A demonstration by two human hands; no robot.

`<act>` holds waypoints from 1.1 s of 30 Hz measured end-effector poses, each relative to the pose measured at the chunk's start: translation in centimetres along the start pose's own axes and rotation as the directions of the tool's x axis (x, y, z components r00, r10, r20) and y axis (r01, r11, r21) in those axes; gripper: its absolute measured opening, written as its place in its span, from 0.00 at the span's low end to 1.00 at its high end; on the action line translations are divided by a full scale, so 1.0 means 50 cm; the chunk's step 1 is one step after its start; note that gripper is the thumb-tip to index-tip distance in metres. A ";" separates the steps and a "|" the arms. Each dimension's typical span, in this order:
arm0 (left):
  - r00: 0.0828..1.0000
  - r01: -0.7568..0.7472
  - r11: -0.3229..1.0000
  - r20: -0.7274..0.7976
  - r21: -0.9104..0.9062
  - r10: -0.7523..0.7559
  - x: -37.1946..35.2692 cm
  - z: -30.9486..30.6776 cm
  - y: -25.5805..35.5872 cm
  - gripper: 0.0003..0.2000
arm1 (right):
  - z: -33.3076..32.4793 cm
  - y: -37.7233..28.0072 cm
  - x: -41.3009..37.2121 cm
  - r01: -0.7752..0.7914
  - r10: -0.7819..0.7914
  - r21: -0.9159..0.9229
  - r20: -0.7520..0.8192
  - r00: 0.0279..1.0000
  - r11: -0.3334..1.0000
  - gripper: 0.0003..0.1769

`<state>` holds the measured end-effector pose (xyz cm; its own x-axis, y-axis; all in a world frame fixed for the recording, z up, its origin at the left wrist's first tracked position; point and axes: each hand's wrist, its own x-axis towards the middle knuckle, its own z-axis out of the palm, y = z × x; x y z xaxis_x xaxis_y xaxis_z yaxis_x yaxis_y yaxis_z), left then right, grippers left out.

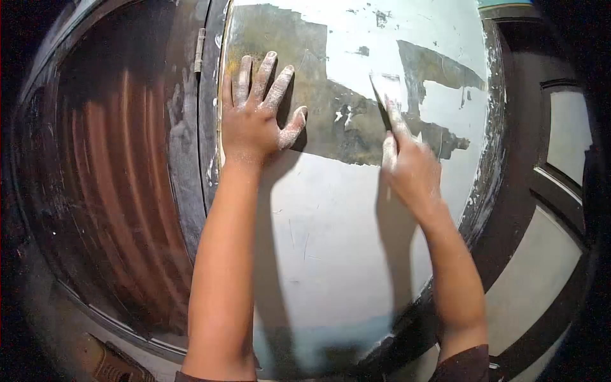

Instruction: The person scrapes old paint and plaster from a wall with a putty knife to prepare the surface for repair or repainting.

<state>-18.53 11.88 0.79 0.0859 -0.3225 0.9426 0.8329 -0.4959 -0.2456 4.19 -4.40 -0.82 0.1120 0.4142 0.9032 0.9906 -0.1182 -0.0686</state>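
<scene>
My left hand (258, 114) lies flat with its fingers spread on a bared, grey-brown patch of the wall (331, 210). White dust coats its fingertips. In my right hand (410, 162) is a putty knife (386, 89), its blade pointing up and touching or close to the white paint above the bared patch. The index finger stretches along the tool and the other fingers wrap round its handle, which is mostly hidden. Around the blade, ragged edges of white paint border the scraped areas.
A dark wooden frame with a metal hinge (200, 51) stands left of the wall, beside pleated brown curtain-like cloth (121, 153). At right is a dark panelled door (534, 280) with pale panels. A brown object (114, 363) lies at lower left.
</scene>
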 end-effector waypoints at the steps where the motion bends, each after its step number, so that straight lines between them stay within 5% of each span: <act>1: 1.000 0.004 1.000 0.009 -0.004 -0.003 -0.001 -0.004 0.001 0.33 | -0.016 -0.007 0.025 -0.031 0.031 0.051 0.005 1.000 0.998 0.33; 5: 0.999 0.013 1.000 0.032 -0.007 -0.013 0.002 -0.014 0.007 0.32 | -0.030 0.011 0.117 -0.081 0.069 -0.102 -0.112 0.991 0.991 0.29; 11: 1.000 0.017 1.000 0.018 -0.001 -0.017 -0.002 -0.007 0.007 0.33 | 0.012 0.008 -0.027 -0.037 0.037 0.010 -0.039 0.999 0.999 0.34; 21: 0.999 0.029 1.000 0.022 -0.006 -0.029 0.002 -0.010 0.011 0.31 | 0.009 -0.018 0.023 0.041 -0.030 0.094 -0.110 0.993 0.995 0.33; 24: 1.000 0.018 1.000 0.004 0.009 -0.018 0.001 -0.008 0.008 0.32 | 0.041 -0.038 -0.044 -0.003 0.003 0.004 0.045 0.999 1.000 0.40; 33: 1.000 0.003 1.000 0.010 0.029 -0.003 0.002 -0.009 0.008 0.32 | 0.012 -0.051 0.071 0.164 -0.163 0.003 -0.101 0.981 0.986 0.35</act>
<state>-18.42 11.28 0.68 0.0885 -0.3129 0.9456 0.8489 -0.4730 -0.2360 2.12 -2.12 2.30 -0.0593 0.3348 0.9404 0.9958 -0.0457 0.0791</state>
